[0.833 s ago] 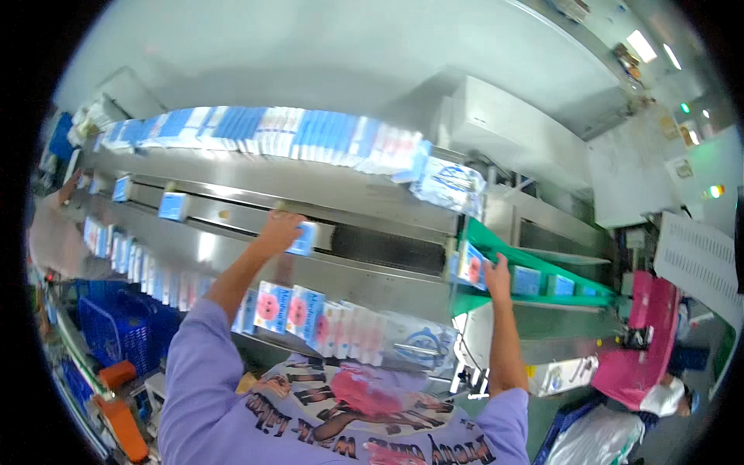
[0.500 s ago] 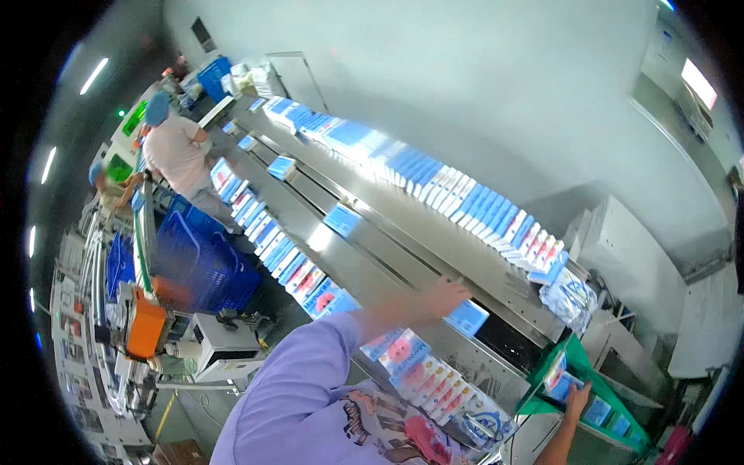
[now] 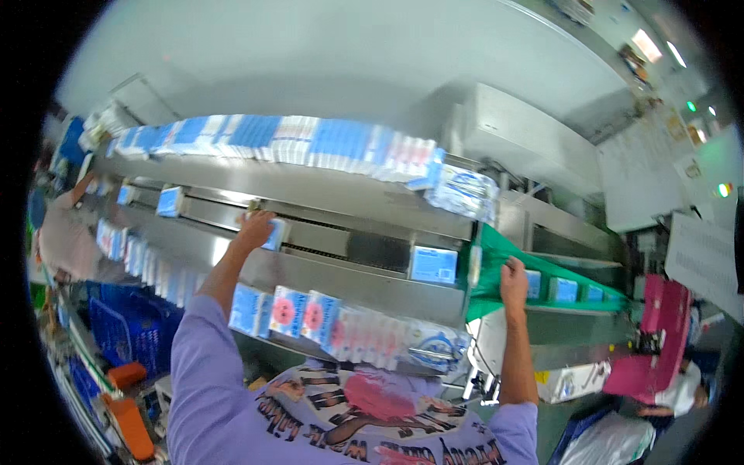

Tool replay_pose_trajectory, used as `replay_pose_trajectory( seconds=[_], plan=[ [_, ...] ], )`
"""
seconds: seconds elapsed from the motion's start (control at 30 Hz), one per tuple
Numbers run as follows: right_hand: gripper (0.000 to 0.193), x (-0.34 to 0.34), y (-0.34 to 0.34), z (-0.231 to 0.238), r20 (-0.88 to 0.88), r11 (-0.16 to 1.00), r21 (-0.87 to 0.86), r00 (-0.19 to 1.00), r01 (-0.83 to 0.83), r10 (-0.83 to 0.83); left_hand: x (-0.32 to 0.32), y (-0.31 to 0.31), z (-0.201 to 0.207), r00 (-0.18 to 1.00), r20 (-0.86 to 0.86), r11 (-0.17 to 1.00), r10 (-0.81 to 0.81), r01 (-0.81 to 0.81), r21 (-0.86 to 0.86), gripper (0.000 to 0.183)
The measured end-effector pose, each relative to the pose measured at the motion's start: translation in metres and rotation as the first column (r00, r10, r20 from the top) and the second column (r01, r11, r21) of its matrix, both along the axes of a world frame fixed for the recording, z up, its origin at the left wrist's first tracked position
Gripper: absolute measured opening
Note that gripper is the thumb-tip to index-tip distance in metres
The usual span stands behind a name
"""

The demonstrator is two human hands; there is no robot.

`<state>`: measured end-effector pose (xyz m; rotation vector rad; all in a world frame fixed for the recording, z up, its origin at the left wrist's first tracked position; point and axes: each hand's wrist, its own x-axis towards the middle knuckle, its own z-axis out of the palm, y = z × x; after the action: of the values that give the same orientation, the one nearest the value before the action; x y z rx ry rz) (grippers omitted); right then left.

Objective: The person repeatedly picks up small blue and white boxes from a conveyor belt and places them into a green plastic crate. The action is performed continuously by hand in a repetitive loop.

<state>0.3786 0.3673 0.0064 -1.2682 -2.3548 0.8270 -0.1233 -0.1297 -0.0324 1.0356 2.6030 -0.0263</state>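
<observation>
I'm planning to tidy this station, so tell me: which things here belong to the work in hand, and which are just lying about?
Seemingly in use:
blue-and-white pack at the left hand
green guide beside the right hand
far row of packs
near row of packs

Apparently just nearby:
blue basket
orange block
white cabinet

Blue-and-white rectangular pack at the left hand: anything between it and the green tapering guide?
Yes: another blue-and-white pack lies in the metal channel, just left of the green tapering guide. Nothing visible separates the left hand from its pack.
</observation>
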Motion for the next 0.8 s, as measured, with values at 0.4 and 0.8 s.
replay_pose_trajectory(
  seconds=[0.4, 0.8],
  plan=[
    [0.062, -0.009, -0.003, -0.027, 0.299, 0.981, -0.168, 0.953, 0.099, -0.045, 0.156, -0.023, 0.094, 0.987, 0.038, 0.876, 0.158, -0.158, 0.456, 0.045],
    [0.049, 0.012, 0.028, 0.0, 0.229, 0.981, 0.187, 0.969, 0.045, -0.088, 0.226, -0.027, 0.088, 0.893, 0.119, 0.872, 0.433, -0.449, 0.194, 0.059]
  ],
)
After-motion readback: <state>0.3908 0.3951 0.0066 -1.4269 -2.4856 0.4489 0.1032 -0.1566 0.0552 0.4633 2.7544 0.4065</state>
